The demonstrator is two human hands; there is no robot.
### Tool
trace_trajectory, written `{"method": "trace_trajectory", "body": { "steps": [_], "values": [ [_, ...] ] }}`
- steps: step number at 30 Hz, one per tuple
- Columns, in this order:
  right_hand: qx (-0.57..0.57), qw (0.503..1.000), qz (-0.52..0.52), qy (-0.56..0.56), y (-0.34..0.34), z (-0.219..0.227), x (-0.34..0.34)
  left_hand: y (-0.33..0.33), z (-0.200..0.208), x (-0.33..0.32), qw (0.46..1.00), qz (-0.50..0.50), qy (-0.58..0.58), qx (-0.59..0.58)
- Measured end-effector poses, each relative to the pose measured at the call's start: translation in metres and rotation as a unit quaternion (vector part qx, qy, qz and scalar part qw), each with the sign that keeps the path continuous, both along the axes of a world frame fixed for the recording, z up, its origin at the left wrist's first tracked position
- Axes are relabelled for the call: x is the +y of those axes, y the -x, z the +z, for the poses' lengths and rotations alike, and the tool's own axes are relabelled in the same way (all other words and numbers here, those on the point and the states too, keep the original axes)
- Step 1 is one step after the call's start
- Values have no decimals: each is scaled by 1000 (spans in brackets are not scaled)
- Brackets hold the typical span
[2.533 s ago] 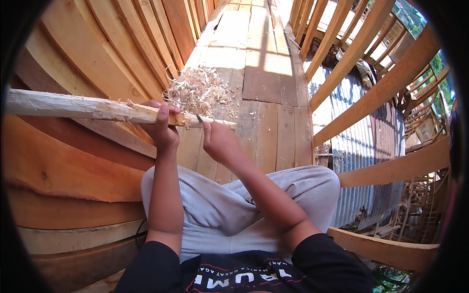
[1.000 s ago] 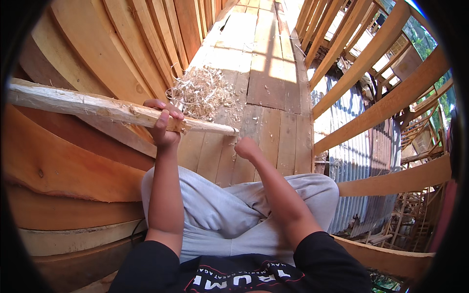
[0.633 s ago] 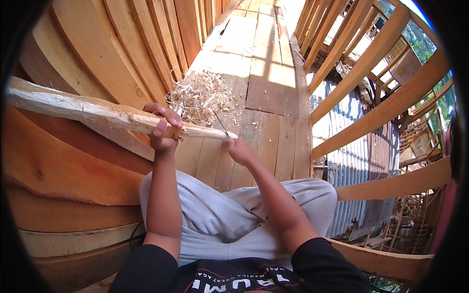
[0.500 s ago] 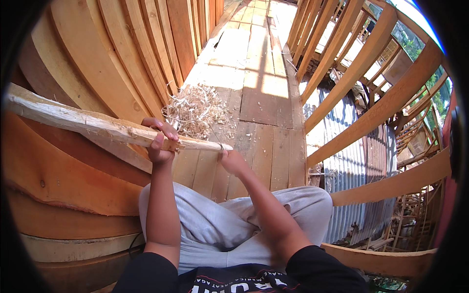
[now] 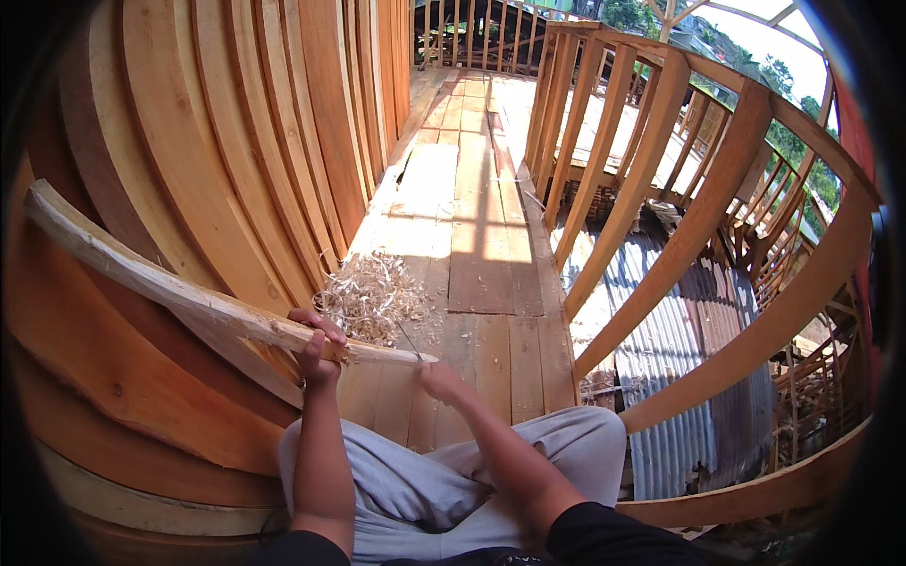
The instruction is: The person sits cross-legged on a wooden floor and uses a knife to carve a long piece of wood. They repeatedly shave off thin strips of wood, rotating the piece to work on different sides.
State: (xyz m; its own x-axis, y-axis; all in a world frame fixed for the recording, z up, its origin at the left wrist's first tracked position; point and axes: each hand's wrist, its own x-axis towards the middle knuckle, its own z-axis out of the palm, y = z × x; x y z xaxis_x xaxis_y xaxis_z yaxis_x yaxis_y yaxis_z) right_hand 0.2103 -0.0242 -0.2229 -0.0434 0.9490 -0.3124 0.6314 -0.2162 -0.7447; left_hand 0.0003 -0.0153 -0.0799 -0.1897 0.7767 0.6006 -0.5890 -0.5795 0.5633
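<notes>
A long, pale, stripped wooden pole point(image 5: 189, 297) slants from the far left down to its narrowed tip in front of me. My left hand point(image 5: 319, 345) is closed round the pole a short way back from that tip. At the tip, my right hand point(image 5: 442, 382) is clenched on a knife, whose handle the fingers hide. Its thin dark blade point(image 5: 408, 338) lies across the pole close to the end and points away from me. Just beyond the hands, a heap of curled wood shavings point(image 5: 376, 294) rests on the plank floor.
An upright board wall point(image 5: 236, 141) closes the left side. Along the right runs a wooden slatted railing point(image 5: 642, 132), with corrugated metal sheets point(image 5: 675, 377) below it. My crossed legs in grey trousers point(image 5: 406, 481) are under my arms. The plank floor point(image 5: 477, 344) stretches ahead, partly sunlit.
The view has tipped upward, so hands, pole and shavings sit lower and more of the walkway and railing shows. Both hands keep their grips; the blade stays near the pole's tip.
</notes>
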Motion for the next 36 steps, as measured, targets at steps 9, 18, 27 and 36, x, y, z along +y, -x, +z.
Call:
{"method": "trace_trajectory", "body": {
  "steps": [9,18,27,36],
  "values": [
    [-15,994,71,-78,41,98,-29,2,-4,1,1000,27,8,6],
    [-12,1000,7,-21,-1,10,-16,-7,-2,1,1000,16,20,-7],
    [6,995,48,-84,44,83,-27,9,-7,1,998,31,42,-32],
    [-32,994,59,-87,22,52,-25,6,-18,5,994,96,40,-17]
  ]
}}
